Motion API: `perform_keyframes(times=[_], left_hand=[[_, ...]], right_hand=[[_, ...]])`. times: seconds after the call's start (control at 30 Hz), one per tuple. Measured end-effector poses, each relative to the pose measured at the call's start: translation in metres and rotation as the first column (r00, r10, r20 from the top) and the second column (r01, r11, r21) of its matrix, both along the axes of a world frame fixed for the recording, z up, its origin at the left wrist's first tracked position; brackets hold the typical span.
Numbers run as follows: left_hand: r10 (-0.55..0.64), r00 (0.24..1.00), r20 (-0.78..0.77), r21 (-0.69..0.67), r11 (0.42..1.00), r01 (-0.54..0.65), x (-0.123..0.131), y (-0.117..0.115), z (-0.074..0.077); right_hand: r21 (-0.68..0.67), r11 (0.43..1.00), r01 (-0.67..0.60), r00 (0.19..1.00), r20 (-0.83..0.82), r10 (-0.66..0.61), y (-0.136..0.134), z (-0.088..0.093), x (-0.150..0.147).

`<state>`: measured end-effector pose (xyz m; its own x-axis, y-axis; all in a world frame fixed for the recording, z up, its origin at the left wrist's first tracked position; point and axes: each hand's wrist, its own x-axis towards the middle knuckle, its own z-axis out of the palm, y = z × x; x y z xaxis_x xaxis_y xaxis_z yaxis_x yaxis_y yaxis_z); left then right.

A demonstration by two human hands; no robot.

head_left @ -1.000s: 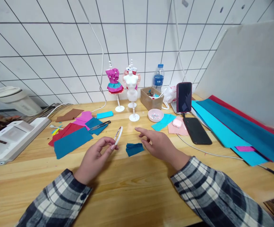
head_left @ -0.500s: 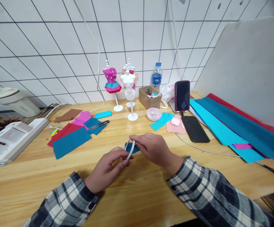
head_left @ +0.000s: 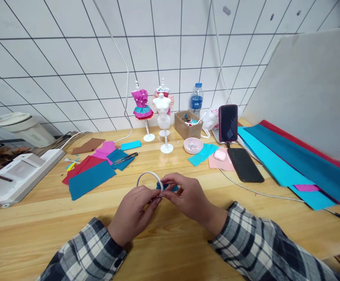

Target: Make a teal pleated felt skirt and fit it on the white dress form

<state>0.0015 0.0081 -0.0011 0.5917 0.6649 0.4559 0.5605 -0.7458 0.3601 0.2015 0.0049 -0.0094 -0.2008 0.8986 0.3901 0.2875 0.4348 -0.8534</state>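
My left hand [head_left: 135, 212] and my right hand [head_left: 187, 197] meet over the middle of the wooden table [head_left: 170, 249], both pinched on a thin white tape ring [head_left: 146, 176] that arches up between them. Just behind my fingers lies a small folded piece of blue fabric [head_left: 167, 187], partly hidden by my right hand. A bare white mini mannequin [head_left: 163, 117] and a second one in a pink and teal dress [head_left: 141, 104] stand farther back.
Red, pink and teal fabric pieces [head_left: 90, 175] with small scissors [head_left: 126, 158] lie at left. A white machine [head_left: 17, 171] sits at the far left. A cardboard box [head_left: 187, 125], pink dish [head_left: 193, 145], water bottle [head_left: 196, 99], two phones [head_left: 244, 164] and long fabric sheets [head_left: 299, 164] fill the right.
My right hand came in from open beside the blue fabric and pinched onto the white ring. Both hands drew together toward me, and the ring turned from edge-on to an arch.
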Motion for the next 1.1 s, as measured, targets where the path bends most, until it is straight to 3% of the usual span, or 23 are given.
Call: perform_keyframes(times=[0.17,0.5,0.67,0.83,1.1], left_hand=[[0.035,0.999,-0.006,0.056,0.998,-0.035,0.0014,-0.0015,-0.0002],[0.037,0.999,-0.024,0.027,0.999,-0.036,0.0013,-0.0020,-0.0008],[0.116,0.993,0.024,-0.049,0.992,-0.114,0.0014,-0.0019,-0.0033],[0.138,0.989,0.056,-0.083,0.988,-0.133,0.0027,-0.0021,-0.0017],[0.188,0.978,0.085,-0.185,0.968,-0.170,0.0071,-0.0055,0.0032]], right_hand=[[-0.017,1.000,-0.003,1.000,0.004,0.003,-0.0015,-0.0015,-0.0011],[-0.031,0.998,-0.056,0.995,0.078,0.058,-0.0014,-0.0003,-0.0012],[0.108,0.992,0.065,0.995,0.064,-0.072,-0.0003,-0.0017,0.0008],[0.290,0.957,0.014,0.993,0.108,-0.048,0.0004,-0.0034,0.0007],[0.393,0.919,-0.029,0.934,0.339,-0.115,-0.0051,0.0033,-0.0034]])
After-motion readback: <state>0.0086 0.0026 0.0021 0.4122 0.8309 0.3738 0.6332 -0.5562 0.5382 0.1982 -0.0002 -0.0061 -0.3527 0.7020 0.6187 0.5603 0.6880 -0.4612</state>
